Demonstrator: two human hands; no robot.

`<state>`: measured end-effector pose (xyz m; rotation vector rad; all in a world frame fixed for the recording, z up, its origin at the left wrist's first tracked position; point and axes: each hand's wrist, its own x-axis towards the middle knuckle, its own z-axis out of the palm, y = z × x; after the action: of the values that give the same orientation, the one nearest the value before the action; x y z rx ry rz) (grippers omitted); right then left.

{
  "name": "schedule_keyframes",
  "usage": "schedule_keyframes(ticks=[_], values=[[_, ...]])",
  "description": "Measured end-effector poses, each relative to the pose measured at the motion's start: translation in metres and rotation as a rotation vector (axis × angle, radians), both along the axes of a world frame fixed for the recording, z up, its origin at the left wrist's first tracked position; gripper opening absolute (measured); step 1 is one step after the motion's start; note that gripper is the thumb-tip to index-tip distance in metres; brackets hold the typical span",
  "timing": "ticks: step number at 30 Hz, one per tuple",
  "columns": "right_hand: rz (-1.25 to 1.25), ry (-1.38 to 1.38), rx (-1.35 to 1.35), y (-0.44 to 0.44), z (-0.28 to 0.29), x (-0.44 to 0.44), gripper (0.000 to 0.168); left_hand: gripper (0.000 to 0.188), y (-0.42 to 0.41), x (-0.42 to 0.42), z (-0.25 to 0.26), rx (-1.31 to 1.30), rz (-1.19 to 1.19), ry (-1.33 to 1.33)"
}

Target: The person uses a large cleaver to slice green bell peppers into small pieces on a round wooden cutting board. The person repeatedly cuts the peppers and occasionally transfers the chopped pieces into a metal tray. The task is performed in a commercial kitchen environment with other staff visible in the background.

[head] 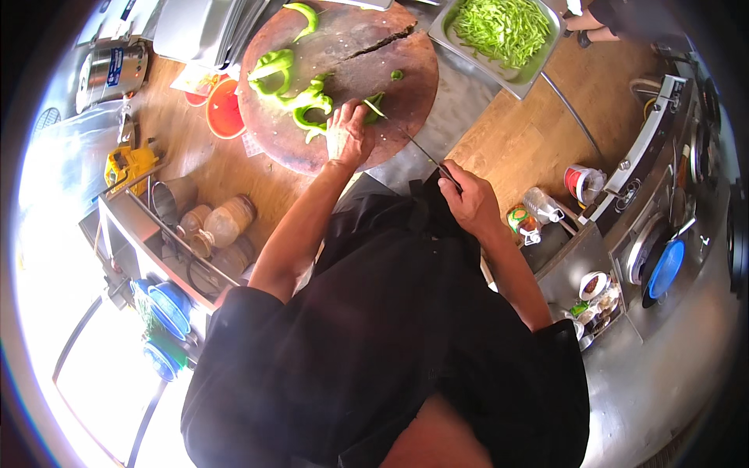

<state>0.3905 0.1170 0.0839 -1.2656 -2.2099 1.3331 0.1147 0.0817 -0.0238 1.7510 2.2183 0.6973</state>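
Note:
A round wooden chopping block [345, 35] with a long crack lies before me. My left hand [349, 136] presses down on it, fingers curled over a green pepper [373, 109] that shows beyond the fingertips. In my right hand [470, 196] is a knife [420, 144], gripped by its handle. Its thin blade reaches over the block's near right edge to the pepper. Left of my fingers lie split green peppers [310, 104], with another opened pepper [272, 70] farther left. A curved pepper piece [306, 19] rests near the far edge, and a small green stem end [397, 75] sits apart.
A steel tray [515, 88] of shredded green pepper [503, 29] stands at the far right. An orange bowl [225, 110] is beside the block's left edge. Stove equipment [638, 140] lines the right. Another person's legs [591, 26] show at the upper right.

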Motion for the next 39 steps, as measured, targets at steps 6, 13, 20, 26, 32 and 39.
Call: schedule_keyframes(ticks=[6,13,20,26,32,39], values=[[0.075,-0.059,0.091,0.014,-0.01,-0.005,0.026,0.039,0.0,-0.002,-0.01,-0.133,0.022,0.047],[0.022,0.108,0.017,0.055,-0.045,-0.031,0.024,0.043,-0.021,0.002,-0.004,0.018,-0.018,-0.097],[-0.213,0.202,-0.521,0.033,-0.024,0.011,0.024,0.041,-0.053,-0.003,0.016,0.084,-0.042,0.054],[-0.245,0.244,-0.749,0.015,-0.044,0.033,0.029,0.036,-0.064,0.014,0.002,0.019,0.074,-0.072],[-0.19,0.222,-0.953,0.031,-0.057,0.031,0.029,0.033,-0.03,0.005,-0.007,0.104,0.019,0.053],[-0.236,0.265,-1.016,0.008,-0.07,0.037,0.027,0.032,-0.035,-0.005,-0.014,0.056,-0.005,-0.019]])
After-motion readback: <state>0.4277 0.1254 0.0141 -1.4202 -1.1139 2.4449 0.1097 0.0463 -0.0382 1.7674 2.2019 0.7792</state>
